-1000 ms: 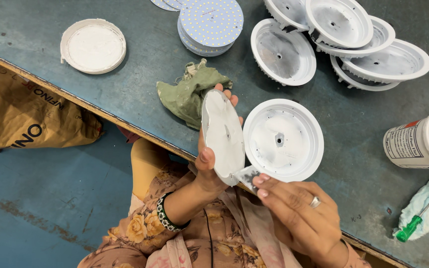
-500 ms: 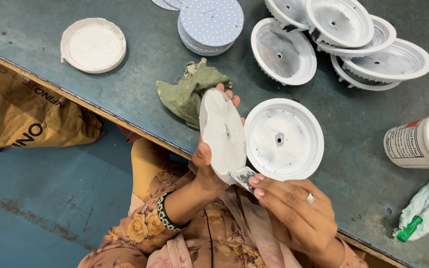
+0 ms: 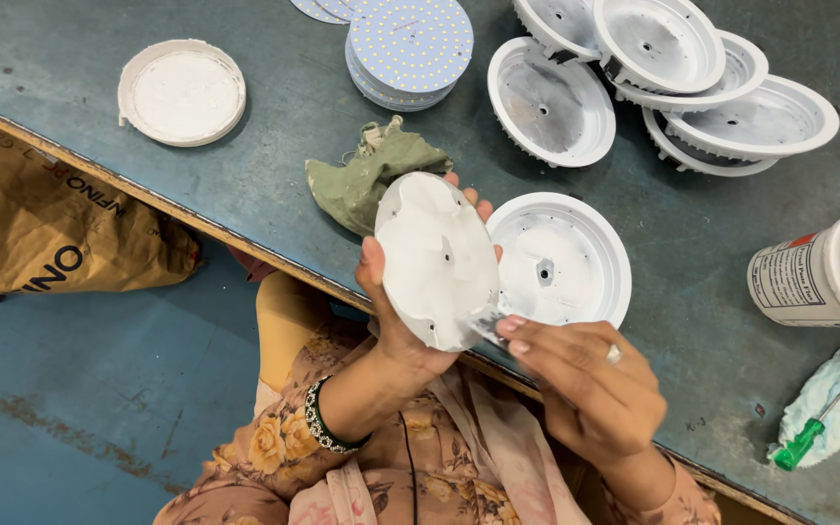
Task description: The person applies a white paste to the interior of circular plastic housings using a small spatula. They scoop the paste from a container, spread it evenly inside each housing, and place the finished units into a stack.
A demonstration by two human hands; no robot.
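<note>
**Disc Held at Bench Edge**

Above the near edge of the bench [image 3: 245,209], the left hand [image 3: 396,321] gripped 1 white disc [image 3: 437,258], tilted on edge, thumb on its left rim. The right hand [image 3: 585,389] pinched a small clear strip [image 3: 486,323] against the disc's lower rim. Just beside the disc, 1 white round housing [image 3: 561,262] lay open-side up; a green cloth [image 3: 367,175] sat behind.

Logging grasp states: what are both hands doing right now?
Left hand: closed on a white round disc.
Right hand: fingertips pinch something small at the disc's lower edge.
</note>
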